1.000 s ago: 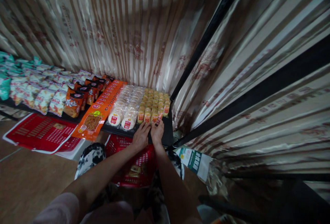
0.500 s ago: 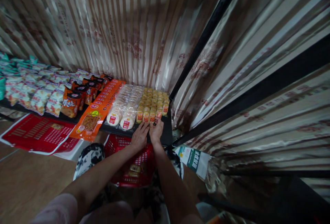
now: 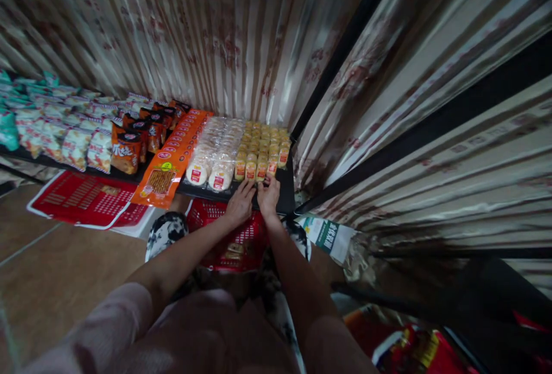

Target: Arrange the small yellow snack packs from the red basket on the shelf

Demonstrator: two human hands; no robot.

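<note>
Small yellow snack packs (image 3: pixel 261 170) with red labels stand in close rows near the right end of a black shelf (image 3: pixel 286 190). My left hand (image 3: pixel 240 203) reaches to the front row, fingers stretched out and fingertips at the packs' lower edge. Beside it, my right hand (image 3: pixel 268 196) has bent fingers at the base of a front pack (image 3: pixel 272 166) toward the right. Its fingertips are partly hidden against the wrapper. Clear-wrapped round white crackers (image 3: pixel 219 180) lie in rows just left of the yellow packs.
Further left on the shelf are an orange snack bag (image 3: pixel 161 176), black-and-orange bags (image 3: pixel 125 150) and white bags (image 3: pixel 74 147). Below my hands sits a red basket (image 3: pixel 207 210) holding a few packs. Black bars (image 3: pixel 345 46) cross before the striped curtain (image 3: pixel 194 35).
The view has shifted, so the shelf appears higher and slightly to the right. Both hands stay at the front row of yellow packs, with slight changes in finger position.
</note>
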